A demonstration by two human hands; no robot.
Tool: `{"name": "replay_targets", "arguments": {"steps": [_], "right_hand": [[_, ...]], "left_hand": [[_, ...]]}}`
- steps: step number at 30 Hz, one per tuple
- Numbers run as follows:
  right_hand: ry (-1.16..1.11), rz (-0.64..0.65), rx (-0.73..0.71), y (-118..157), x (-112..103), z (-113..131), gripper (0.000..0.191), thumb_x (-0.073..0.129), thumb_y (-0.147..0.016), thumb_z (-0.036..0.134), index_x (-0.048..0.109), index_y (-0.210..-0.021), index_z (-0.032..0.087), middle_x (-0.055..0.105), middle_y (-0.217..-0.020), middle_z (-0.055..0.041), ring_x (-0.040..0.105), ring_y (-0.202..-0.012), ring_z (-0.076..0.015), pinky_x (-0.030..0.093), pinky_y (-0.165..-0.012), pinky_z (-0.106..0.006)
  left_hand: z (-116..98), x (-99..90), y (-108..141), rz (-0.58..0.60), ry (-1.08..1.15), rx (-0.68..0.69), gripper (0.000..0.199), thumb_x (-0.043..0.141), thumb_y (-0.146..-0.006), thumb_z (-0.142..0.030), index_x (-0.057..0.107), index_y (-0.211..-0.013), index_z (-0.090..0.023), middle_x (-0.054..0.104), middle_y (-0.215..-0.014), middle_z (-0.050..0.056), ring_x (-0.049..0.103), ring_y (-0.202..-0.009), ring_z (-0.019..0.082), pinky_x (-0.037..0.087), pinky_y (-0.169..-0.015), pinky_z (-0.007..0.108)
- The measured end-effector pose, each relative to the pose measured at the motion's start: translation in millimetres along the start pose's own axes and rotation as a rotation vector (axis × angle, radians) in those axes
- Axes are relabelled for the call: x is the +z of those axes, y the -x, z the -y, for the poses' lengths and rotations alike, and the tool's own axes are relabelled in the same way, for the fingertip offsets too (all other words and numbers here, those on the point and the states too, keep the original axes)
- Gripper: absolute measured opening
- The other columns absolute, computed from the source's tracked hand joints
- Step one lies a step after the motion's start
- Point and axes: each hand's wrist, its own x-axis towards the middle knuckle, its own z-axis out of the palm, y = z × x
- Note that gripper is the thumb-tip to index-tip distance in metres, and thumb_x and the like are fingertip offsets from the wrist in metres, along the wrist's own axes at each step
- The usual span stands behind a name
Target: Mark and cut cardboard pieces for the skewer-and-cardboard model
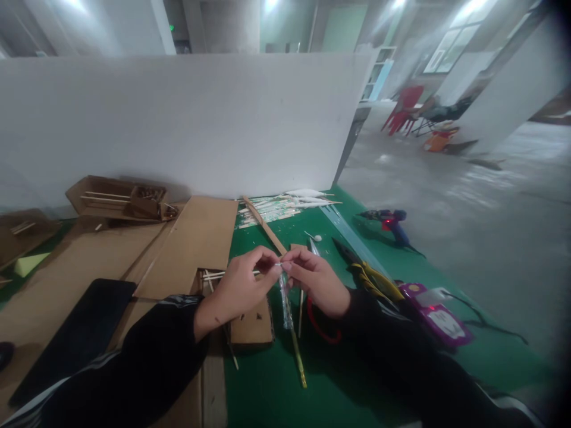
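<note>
In the head view, the left hand (247, 282) and the right hand (314, 276) meet by the fingertips at the top of a thin stick (298, 356) with clear plastic film (285, 303) on it, above the green table (263, 392).

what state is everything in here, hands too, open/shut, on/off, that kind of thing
bare left hand: fingertips pinched on small white piece
bare right hand: fingertips pinched there too
long-nosed yellow-and-black pliers: lying down, jaws look shut
blue pistol-shaped tool: red light lit
purple-and-white power strip: red light lit
brown cardboard box: open, sticks inside
</note>
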Motion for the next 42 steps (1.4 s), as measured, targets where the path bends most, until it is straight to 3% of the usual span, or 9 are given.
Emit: {"name": "replay_targets", "arguments": {"steps": [7, 16, 23, 29, 36, 42], "right_hand": [[0.007, 0.023, 0.056, 0.6, -0.4, -1.0, 0.032, 0.082, -0.075, 0.045, 0.065, -0.081, 0.018, 0.06, -0.057, 0.0057, 0.061, -0.05, -0.0116, 0.056, -0.05, -0.027], [0.009, 0.023, 0.027, 1.1, -0.2, 0.2, 0.031, 0.086, -0.071, 0.04, 0.065, -0.083, 0.02, 0.066, -0.066, 0.0041, 0.063, -0.054, -0.0129, 0.056, -0.053, -0.028], [-0.006, 0.023, 0.045, 0.6, -0.6, -0.5, 0.027, 0.083, -0.075, 0.04, 0.066, -0.081, 0.019, 0.061, -0.059, 0.0052, 0.058, -0.051, -0.0111, 0.055, -0.053, -0.028], [-0.006, 0.022, 0.001, -0.3, -0.6, -1.0, 0.03, 0.085, -0.071, 0.04, 0.066, -0.082, 0.02, 0.064, -0.064, 0.0048, 0.061, -0.054, -0.0115, 0.054, -0.052, -0.026], [0.002, 0.028, 0.049, -0.3, 0.6, -1.0, 0.029, 0.083, -0.074, 0.041, 0.065, -0.082, 0.019, 0.064, -0.063, 0.0036, 0.062, -0.055, -0.0131, 0.056, -0.053, -0.029], [0.015, 0.023, 0.034, 0.0, -1.2, -1.3, 0.031, 0.086, -0.071, 0.04, 0.065, -0.083, 0.019, 0.065, -0.062, 0.0038, 0.062, -0.053, -0.0128, 0.055, -0.053, -0.028]], "left_hand": [[1.6, 0.7, -1.7, -0.034, -0.011, 0.018, 0.006, 0.058, -0.09, -0.024, 0.061, -0.094, -0.02, 0.068, -0.093, 0.002, 0.065, -0.087, 0.017, 0.051, -0.08, 0.031], [-0.5, 0.0, -0.5, -0.001, -0.005, -0.003, 0.011, 0.056, -0.093, -0.029, 0.061, -0.098, -0.021, 0.069, -0.092, 0.002, 0.067, -0.084, 0.017, 0.053, -0.077, 0.031], [0.2, 0.1, -1.0, -0.014, -0.012, 0.009, 0.007, 0.059, -0.091, -0.027, 0.061, -0.093, -0.021, 0.069, -0.092, 0.002, 0.066, -0.087, 0.018, 0.053, -0.079, 0.032], [0.2, 0.1, 0.5, 0.02, 0.015, -0.009, 0.011, 0.055, -0.094, -0.031, 0.06, -0.097, -0.022, 0.07, -0.086, 0.001, 0.068, -0.079, 0.016, 0.053, -0.073, 0.029], [1.3, 0.9, -1.0, -0.016, -0.003, 0.003, 0.007, 0.058, -0.091, -0.027, 0.06, -0.093, -0.021, 0.069, -0.092, 0.002, 0.066, -0.085, 0.017, 0.053, -0.079, 0.031], [1.9, 1.6, 0.6, -0.005, 0.013, -0.021, 0.013, 0.056, -0.094, -0.032, 0.059, -0.102, -0.022, 0.07, -0.091, 0.002, 0.068, -0.082, 0.017, 0.054, -0.073, 0.029]]}}
